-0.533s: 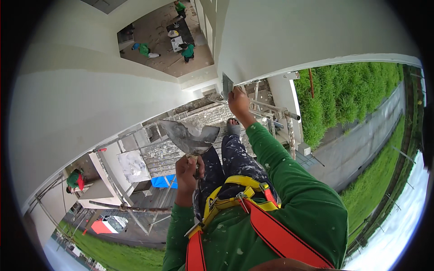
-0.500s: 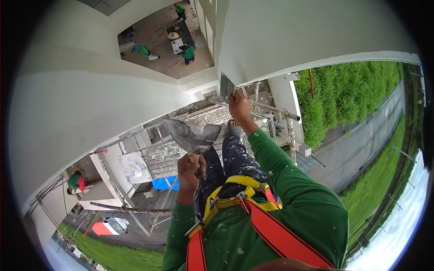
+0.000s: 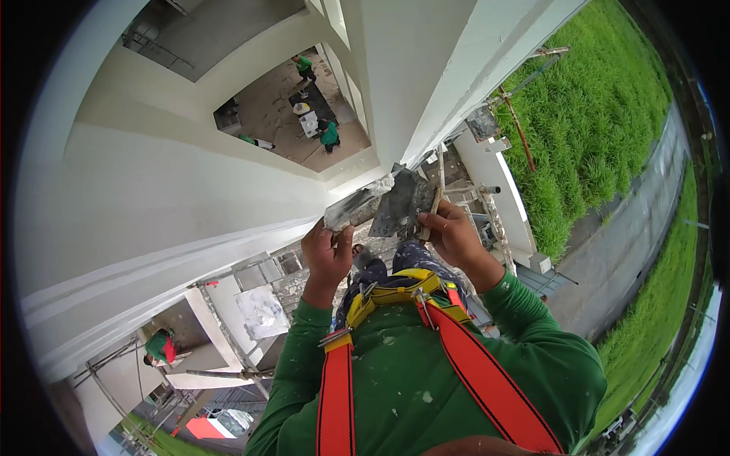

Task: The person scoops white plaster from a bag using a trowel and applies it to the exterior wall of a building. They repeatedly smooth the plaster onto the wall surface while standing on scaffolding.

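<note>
My left hand point(image 3: 327, 257) grips a putty knife point(image 3: 351, 208), its wide blade tilted and smeared with pale putty. In my right hand point(image 3: 458, 234) is a grey rectangular putty blade point(image 3: 403, 201), held by its wooden back edge. The two blades meet or overlap in front of my waist, just below the wall corner; whether they touch I cannot tell. White putty lies along the far edge of the left blade. My fingers hide most of the putty knife's handle.
White walls point(image 3: 190, 178) rise ahead and to the left. Scaffold pipes point(image 3: 487, 199) stand right of my hands, with splattered planks under my feet. A yellow-and-red harness point(image 3: 388, 292) crosses my body. Far below, people in green work near a dark table point(image 3: 323, 102); grass point(image 3: 585, 144) spreads at right.
My right hand has come down from the wall corner with its blade. My left hand has risen with the putty knife, bringing both blades together. The view has shifted and turned.
</note>
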A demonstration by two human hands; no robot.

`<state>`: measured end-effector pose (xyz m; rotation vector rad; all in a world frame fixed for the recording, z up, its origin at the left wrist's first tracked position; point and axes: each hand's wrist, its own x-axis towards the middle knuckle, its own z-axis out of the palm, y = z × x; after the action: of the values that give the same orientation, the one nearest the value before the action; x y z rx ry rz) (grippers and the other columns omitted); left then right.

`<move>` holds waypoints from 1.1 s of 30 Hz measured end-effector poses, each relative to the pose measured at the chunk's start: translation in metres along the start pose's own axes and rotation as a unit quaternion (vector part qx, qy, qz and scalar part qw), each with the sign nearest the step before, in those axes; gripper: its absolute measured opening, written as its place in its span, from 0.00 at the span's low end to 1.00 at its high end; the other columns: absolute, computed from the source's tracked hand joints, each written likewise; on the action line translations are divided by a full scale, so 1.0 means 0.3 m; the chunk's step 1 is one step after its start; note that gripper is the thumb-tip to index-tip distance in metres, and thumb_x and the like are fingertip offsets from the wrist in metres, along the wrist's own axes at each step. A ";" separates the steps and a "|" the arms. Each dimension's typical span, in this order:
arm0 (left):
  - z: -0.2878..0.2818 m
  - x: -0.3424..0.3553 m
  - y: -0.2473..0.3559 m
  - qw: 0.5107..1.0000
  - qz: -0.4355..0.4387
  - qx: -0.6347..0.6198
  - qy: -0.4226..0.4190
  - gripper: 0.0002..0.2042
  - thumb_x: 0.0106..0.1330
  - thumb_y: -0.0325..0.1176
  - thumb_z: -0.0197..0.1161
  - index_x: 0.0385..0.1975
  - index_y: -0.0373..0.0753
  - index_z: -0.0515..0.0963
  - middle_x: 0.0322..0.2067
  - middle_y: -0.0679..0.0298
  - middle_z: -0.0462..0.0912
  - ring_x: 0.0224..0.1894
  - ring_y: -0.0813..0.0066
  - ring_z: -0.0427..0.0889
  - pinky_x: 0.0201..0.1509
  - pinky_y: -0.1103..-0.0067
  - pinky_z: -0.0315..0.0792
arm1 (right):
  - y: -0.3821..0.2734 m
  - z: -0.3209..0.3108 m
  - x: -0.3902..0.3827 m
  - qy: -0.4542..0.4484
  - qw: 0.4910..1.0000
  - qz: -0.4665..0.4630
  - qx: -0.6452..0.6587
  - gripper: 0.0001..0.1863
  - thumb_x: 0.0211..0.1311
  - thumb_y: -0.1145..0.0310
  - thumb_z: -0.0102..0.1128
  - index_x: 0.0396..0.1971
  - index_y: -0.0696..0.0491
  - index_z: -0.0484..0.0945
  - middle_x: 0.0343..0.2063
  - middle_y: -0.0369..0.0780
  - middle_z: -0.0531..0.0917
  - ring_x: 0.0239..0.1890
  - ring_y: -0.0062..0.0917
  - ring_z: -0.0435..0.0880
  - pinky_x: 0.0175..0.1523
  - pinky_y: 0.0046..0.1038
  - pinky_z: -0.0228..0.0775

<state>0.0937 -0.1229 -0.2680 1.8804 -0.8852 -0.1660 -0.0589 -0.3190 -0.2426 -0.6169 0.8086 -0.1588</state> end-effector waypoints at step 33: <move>-0.127 0.054 0.224 0.911 0.218 0.295 0.190 0.10 0.52 0.33 0.65 0.32 0.37 0.79 0.25 0.59 0.78 0.24 0.57 0.80 0.24 0.66 0.74 | -0.306 0.259 -0.410 -0.217 0.959 -0.159 0.091 0.14 0.59 0.80 0.51 0.46 0.61 0.74 0.37 0.41 0.82 0.38 0.29 0.83 0.46 0.36 0.76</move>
<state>0.0899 -0.1203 -0.1890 2.0866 -1.1293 0.7988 -0.0791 -0.3140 -0.0719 -0.5755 0.2625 -0.3732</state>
